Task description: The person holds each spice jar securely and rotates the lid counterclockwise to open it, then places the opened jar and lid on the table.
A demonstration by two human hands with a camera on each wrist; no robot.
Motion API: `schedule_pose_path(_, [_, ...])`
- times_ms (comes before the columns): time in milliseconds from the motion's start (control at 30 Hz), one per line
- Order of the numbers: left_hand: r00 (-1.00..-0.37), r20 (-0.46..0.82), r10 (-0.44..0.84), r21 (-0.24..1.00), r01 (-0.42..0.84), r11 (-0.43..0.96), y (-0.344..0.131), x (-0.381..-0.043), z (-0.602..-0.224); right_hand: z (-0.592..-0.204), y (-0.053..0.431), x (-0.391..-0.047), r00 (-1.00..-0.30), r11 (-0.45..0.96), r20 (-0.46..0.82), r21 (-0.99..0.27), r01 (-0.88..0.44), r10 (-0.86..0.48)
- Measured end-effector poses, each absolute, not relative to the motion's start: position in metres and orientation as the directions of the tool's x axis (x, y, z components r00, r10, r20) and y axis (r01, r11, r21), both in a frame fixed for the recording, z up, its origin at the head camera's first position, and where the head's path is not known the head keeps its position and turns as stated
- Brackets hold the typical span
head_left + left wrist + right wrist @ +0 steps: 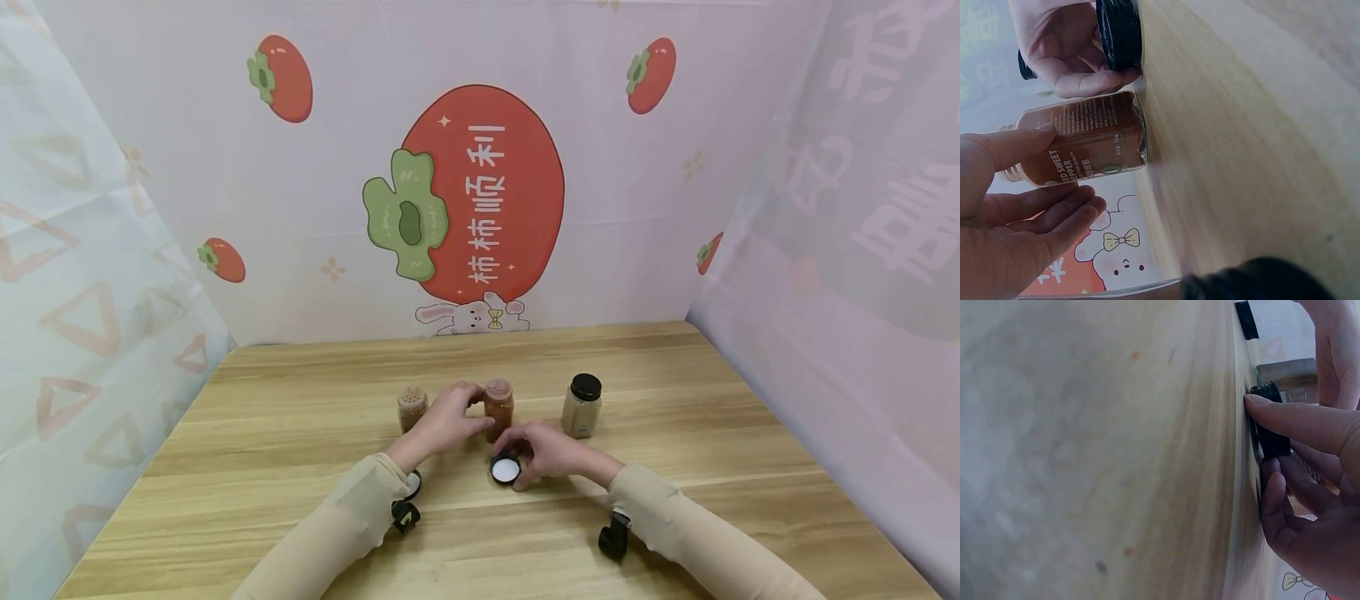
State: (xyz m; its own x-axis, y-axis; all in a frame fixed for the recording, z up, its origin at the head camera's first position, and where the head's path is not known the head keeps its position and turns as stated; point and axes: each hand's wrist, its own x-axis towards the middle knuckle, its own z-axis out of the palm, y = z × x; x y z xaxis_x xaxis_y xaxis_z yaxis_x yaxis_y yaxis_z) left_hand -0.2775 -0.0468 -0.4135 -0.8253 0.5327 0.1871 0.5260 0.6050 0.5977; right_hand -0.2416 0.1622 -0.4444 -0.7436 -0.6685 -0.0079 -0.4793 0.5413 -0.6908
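A jar of reddish-brown spice [499, 410], with "SWEET" readable on its label [1075, 140], stands upright in the middle of the table, its perforated shaker top bare. My left hand [450, 417] holds it from the left; in the left wrist view the thumb [1022, 144] lies across its side and the other fingers are on the opposite side. Just in front of the jar, my right hand [551, 454] pinches a black lid [506, 470] by its rim. White lining faces up inside that lid, which is low at the tabletop in the right wrist view.
A second brown spice jar [412, 404] with a shaker top stands at left, partly behind my left hand. Another black lid [413, 483] lies near my left wrist. To the right is a pale spice jar [582, 408] with its black cap on. Patterned cloth [600, 250] rises behind the table.
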Motion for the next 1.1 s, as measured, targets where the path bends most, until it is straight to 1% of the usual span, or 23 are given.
schedule_pose_path(400, [-0.824, 0.188, 0.534, 0.607, 0.525, 0.597, -0.0467, -0.2758, -0.4129, -0.4428, 0.1621, -0.2411, -0.726, 0.536, -0.007, -0.679, -0.502, -0.688])
schedule_pose_path(1000, [-0.837, 0.181, 0.517, 0.615, 0.506, 0.605, -0.0468, -0.2763, -0.416, -0.4395, 0.1632, -0.2387, -0.722, 0.531, -0.013, -0.687, -0.497, -0.692])
schedule_pose_path(1100, [-0.839, 0.181, 0.513, 0.62, 0.502, 0.602, -0.0467, -0.2755, -0.4156, -0.4384, 0.164, -0.238, -0.724, 0.525, -0.027, -0.707, -0.474, -0.689])
